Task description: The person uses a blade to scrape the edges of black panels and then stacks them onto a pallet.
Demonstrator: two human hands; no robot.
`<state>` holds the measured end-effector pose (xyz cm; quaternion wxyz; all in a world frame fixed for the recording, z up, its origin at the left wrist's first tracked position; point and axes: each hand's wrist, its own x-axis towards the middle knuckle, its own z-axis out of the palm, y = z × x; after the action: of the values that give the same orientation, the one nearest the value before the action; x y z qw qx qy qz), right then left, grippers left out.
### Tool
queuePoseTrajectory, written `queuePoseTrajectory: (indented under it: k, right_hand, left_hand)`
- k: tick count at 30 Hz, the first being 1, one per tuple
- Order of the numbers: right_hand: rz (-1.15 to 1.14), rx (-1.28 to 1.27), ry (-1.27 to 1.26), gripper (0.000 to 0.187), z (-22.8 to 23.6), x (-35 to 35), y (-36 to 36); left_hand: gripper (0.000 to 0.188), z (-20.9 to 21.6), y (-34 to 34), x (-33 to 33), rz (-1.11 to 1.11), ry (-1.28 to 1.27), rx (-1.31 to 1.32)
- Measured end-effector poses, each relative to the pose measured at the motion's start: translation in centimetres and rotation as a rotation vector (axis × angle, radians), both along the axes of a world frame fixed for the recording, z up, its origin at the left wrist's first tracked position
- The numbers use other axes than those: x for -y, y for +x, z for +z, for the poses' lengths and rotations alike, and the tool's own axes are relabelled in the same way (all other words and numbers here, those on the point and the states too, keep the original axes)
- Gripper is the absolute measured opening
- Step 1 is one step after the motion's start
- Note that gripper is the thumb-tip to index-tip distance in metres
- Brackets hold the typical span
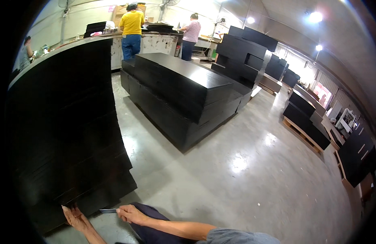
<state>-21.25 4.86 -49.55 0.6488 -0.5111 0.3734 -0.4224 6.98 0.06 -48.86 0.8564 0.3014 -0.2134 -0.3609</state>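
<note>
A tall stack of black boards (70,118) fills the left side of the view, its layered edges facing me. Low on this stack, my left hand (76,218) reaches up with fingers stretched out and apart, the tips touching the board edges. Just to its right, my right hand (131,214) is closed around a thin, flat grey blade (108,211). The blade points left toward the stack and its handle is hidden in my fist. I cannot tell whether its tip touches the boards.
Another large stack of black boards (171,97) stands ahead on the grey floor (220,183). More stacks (243,55) and a loaded wooden pallet (304,132) line the right. Behind, a person in a yellow top (132,24) and another in pink (192,30) stand at a workbench (157,44).
</note>
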Motion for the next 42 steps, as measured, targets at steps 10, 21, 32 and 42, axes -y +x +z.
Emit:
queuePoseTrajectory:
  k: [10,21,32,42]
  right_hand:
    - [0.095,0.028,0.112,0.028,-1.6,-0.2,1.8]
    - [0.040,-0.029,0.182,0.033,2.8,1.3,0.1]
    - [0.188,0.108,0.146,0.034,13.2,0.9,8.4]
    - [0.169,0.224,0.126,0.033,18.4,1.9,11.9]
  left_hand:
    - [0.041,1.3,1.2,-2.5,0.048,0.027,0.078]
    - [0.021,9.1,-5.8,-3.2,0.179,0.104,-0.093]
    - [0.038,10.3,-6.5,-7.9,0.029,0.274,0.153]
    - [0.048,15.9,-3.9,-4.3,0.100,0.237,0.345]
